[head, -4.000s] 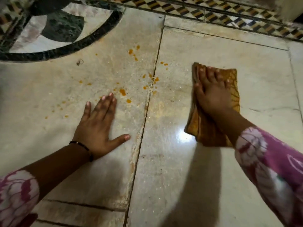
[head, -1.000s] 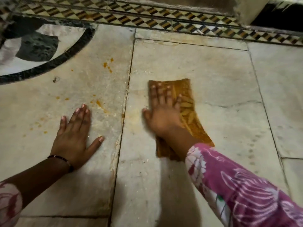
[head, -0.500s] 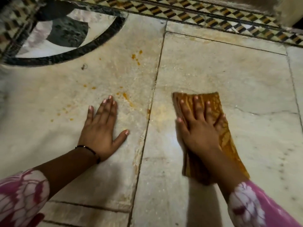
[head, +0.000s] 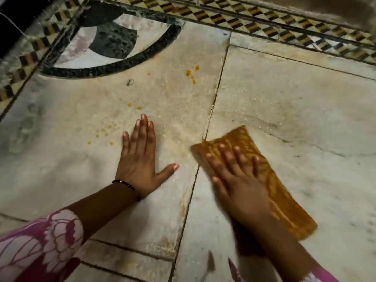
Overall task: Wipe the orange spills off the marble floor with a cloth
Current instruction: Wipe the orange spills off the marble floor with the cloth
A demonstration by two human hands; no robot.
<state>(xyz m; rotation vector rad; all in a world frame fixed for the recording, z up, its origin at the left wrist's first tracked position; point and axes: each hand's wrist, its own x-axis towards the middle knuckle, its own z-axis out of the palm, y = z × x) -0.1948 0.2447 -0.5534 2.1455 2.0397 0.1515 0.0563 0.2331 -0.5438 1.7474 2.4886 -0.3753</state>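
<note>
A folded orange-brown cloth (head: 280, 188) lies flat on the marble floor (head: 295, 110), just right of the slab joint. My right hand (head: 236, 180) presses down on the cloth's left part with fingers spread; it is motion-blurred. My left hand (head: 140, 157) rests flat on the left slab, fingers together, thumb out, holding nothing. Small orange spills show beyond it: several drops (head: 103, 132) left of the fingertips, two spots (head: 134, 106) farther up, and a cluster (head: 191, 75) near the joint. A faint yellowish smear (head: 179, 129) lies between my hands.
A dark curved inlay band (head: 114, 66) and a dark marble patch (head: 114, 40) occupy the upper left. A checkered mosaic border (head: 264, 21) runs along the top. A small dark speck of debris (head: 130, 82) lies on the left slab.
My right hand has slid the cloth left to the slab joint; the orange streak by my left fingertips is now only a faint smear. My left hand stays planted.
</note>
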